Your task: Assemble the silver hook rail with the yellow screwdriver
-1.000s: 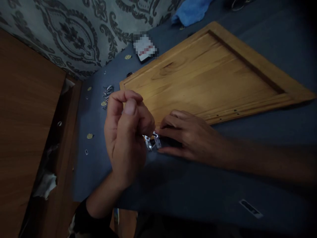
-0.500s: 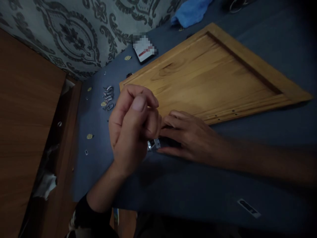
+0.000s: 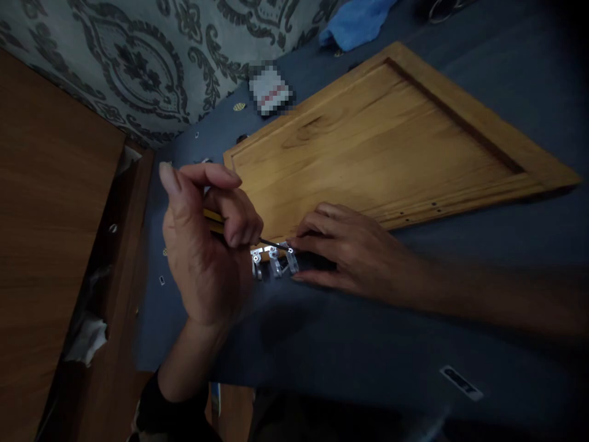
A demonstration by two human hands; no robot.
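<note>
My left hand (image 3: 207, 245) is closed around a yellow-handled screwdriver (image 3: 243, 236), whose dark shaft points right and reaches a shiny metal hinge (image 3: 273, 261). The hinge lies on the blue surface at the near corner of a light wooden cabinet door (image 3: 386, 141). My right hand (image 3: 350, 252) lies over the right part of the hinge, its fingers curled down and pressing on it. The screwdriver tip meets the hinge just beside my right fingertips.
More metal hardware (image 3: 205, 162) lies beyond my left hand on the blue surface (image 3: 368, 356), with small gold discs (image 3: 238, 107). A blurred white packet (image 3: 271, 91) and a blue cloth (image 3: 354, 24) sit farther back. A dark wood cabinet (image 3: 50, 233) stands on the left.
My left hand has turned and drawn back to the left, which uncovers the yellow screwdriver and more of the hinge. My right hand has stayed on the hinge.
</note>
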